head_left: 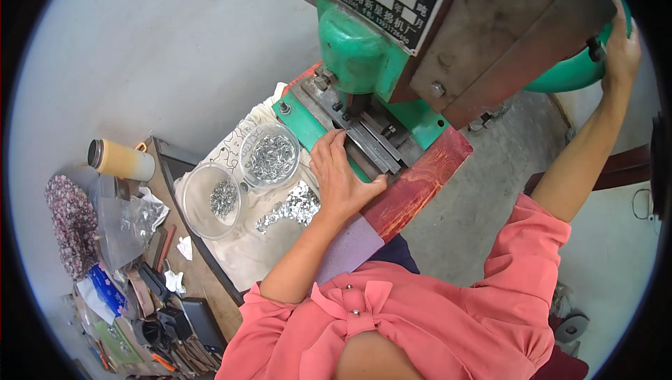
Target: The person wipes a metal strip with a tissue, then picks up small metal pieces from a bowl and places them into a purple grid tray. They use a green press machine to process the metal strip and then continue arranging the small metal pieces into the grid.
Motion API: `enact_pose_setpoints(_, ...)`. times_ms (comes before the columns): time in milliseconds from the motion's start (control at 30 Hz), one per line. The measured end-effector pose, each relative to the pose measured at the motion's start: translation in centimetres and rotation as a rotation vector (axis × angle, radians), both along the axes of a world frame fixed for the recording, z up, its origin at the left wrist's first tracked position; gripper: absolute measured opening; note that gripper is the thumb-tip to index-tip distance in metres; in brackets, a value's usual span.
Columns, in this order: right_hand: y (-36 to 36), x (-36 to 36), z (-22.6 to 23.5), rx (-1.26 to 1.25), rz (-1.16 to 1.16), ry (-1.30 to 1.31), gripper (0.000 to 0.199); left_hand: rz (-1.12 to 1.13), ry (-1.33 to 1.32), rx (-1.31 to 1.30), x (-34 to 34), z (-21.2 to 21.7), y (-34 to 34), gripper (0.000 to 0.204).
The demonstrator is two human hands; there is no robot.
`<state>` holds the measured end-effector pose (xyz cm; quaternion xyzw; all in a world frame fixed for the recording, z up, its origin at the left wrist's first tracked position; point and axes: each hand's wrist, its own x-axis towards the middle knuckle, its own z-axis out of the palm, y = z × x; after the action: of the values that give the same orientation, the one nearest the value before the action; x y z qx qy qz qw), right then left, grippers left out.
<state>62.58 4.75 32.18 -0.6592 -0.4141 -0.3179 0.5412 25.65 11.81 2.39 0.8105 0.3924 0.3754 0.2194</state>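
A green and brown punch press [364,51] stands in front of me, its ram pointing down at a steel die [374,143] on a green base plate. My left hand [334,180] rests at the near left side of the die, thumb spread from the fingers. Its fingertips touch the die's edge, and I see nothing held in them. At the upper right, my right hand [621,54] is closed round the rim of the press's green flywheel [570,75]. Left of the die are a tub of small shiny metal parts [271,158] and a loose pile of metal pieces [297,206].
A second clear tub [199,201] holds fewer metal parts. The press sits on a red wooden board [427,184]. A cluttered side table [199,271] at left bears a yellow bottle [122,160], pouches and papers. Grey floor [455,205] shows at right.
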Motion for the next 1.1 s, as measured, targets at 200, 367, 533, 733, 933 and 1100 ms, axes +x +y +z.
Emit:
enact_pose_setpoints(200, -1.6, -0.6, -5.5, 0.128, -0.036, 0.069, 0.061, -0.035, 0.008, -0.015, -0.3, 0.2, -0.3, 0.096)
enact_pose_setpoints(367, -2.4, -8.3, -16.4, 0.287, -0.212, -0.176, 0.036, -0.096, -0.032, 0.015, -1.2, 0.5, -0.3, 0.098)
enact_pose_setpoints(533, -0.2, -16.4, -24.6, -0.595, 0.328, 0.469, 0.017, -0.175, 0.055, 0.088, -1.8, 0.9, -0.4, 0.098)
enact_pose_setpoints(733, 3.1, -17.9, -23.9, -0.975, 0.626, 0.598, 0.034, -0.223, 0.177, 0.16, -2.0, 1.4, -0.5, 0.093)
enact_pose_setpoints(933, 4.5, -16.4, -24.9, -1.167, 0.834, 0.716, 0.033, -0.237, 0.252, 0.228, -2.0, 1.5, -0.3, 0.085)
enact_pose_setpoints(1100, 4.2, -17.2, -24.8, -1.069, 0.868, 0.804, 0.03, -0.233, 0.276, 0.234, -2.0, 1.6, -0.2, 0.083)
